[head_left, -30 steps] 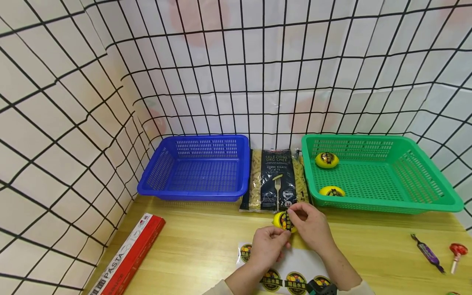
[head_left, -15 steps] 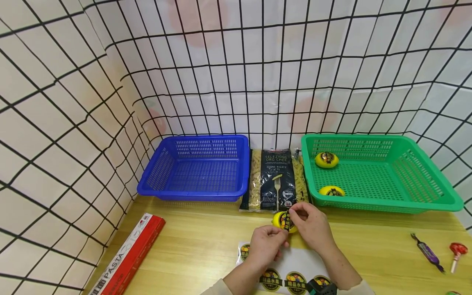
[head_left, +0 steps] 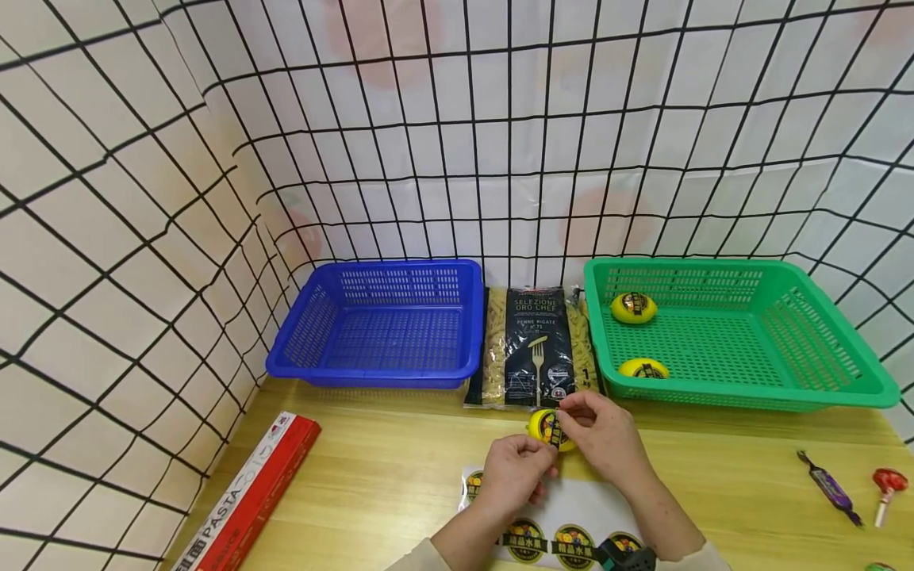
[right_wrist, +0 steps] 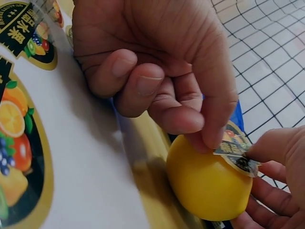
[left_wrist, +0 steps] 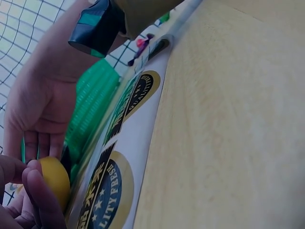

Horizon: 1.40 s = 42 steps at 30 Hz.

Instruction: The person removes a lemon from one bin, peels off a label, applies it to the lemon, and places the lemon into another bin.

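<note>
A yellow lemon (head_left: 537, 426) sits in front of the pasta bag, with a black-and-gold fruit sticker (right_wrist: 233, 155) against its side. In the right wrist view the sticker's edges stand away from the lemon's skin. My left hand (head_left: 516, 474) pinches one edge of it between thumb and index finger, the other fingers curled. At the opposite edge, my right hand (head_left: 605, 438) pinches the sticker; several of its fingers lie beside the lemon. Below both hands is a white sticker sheet (head_left: 571, 500) with several more round stickers. The left wrist view shows only part of the lemon (left_wrist: 56, 183).
Behind stand a blue basket (head_left: 371, 377), a penne bag (head_left: 537, 349) and a green basket (head_left: 750, 396) with two stickered lemons (head_left: 634, 308). A red pasta box (head_left: 250, 500) lies left. A wrapped candy (head_left: 830, 488) and a lollipop (head_left: 889, 480) lie right. Black grid (head_left: 428, 151) encloses the table.
My left hand has shifted very slightly left and up. The right hand and the lemon stay nearly where they were, both hands still on the sticker.
</note>
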Each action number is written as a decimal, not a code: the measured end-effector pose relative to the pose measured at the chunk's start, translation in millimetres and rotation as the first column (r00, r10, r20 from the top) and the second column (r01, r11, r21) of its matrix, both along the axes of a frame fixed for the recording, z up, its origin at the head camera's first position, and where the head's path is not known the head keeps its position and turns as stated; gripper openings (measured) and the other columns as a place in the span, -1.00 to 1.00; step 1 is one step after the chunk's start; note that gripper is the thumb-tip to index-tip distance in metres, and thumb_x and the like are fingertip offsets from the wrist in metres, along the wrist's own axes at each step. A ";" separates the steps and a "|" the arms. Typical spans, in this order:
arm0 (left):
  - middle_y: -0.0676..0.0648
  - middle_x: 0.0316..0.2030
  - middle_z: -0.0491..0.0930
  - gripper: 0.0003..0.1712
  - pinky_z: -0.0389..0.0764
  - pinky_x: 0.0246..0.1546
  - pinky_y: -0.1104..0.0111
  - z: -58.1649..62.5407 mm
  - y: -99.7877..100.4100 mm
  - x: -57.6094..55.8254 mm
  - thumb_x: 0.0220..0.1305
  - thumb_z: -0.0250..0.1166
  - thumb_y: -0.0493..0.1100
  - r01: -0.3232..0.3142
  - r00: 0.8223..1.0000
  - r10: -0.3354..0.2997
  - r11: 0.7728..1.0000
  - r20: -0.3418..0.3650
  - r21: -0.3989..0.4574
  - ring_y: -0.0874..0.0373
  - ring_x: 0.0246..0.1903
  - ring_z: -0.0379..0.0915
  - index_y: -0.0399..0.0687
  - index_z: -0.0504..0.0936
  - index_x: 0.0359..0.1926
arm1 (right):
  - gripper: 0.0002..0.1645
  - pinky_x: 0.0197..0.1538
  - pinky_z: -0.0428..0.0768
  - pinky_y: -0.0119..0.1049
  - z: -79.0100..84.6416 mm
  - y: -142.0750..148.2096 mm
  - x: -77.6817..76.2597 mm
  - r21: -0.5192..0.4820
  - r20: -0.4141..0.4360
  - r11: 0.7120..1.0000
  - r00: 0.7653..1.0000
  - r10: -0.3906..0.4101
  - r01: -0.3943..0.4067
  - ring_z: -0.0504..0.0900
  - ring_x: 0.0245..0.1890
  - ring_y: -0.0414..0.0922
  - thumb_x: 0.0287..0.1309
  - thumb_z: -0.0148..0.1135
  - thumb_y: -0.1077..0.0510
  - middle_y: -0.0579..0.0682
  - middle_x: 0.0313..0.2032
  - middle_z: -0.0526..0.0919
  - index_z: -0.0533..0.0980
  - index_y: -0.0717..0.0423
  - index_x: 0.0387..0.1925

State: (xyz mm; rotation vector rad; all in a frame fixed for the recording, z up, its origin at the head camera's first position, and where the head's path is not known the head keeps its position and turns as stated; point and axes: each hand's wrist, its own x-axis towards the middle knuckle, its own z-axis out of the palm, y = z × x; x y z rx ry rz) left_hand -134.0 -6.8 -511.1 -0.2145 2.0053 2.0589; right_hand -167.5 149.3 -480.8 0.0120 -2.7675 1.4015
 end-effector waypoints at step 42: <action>-0.11 -0.51 0.59 -0.88 0.58 -0.70 0.41 3.8 -10.0 -0.1 0.35 0.23 -0.23 -0.018 0.988 0.043 0.986 -0.148 0.166 0.22 -0.78 0.45 -0.23 0.53 -0.26 | -0.38 -0.15 0.69 -0.36 2.9 9.8 -1.5 -0.210 0.145 0.958 0.963 0.226 -0.194 0.70 0.01 -0.01 0.30 0.37 -0.03 0.22 0.10 0.67 0.49 0.16 0.28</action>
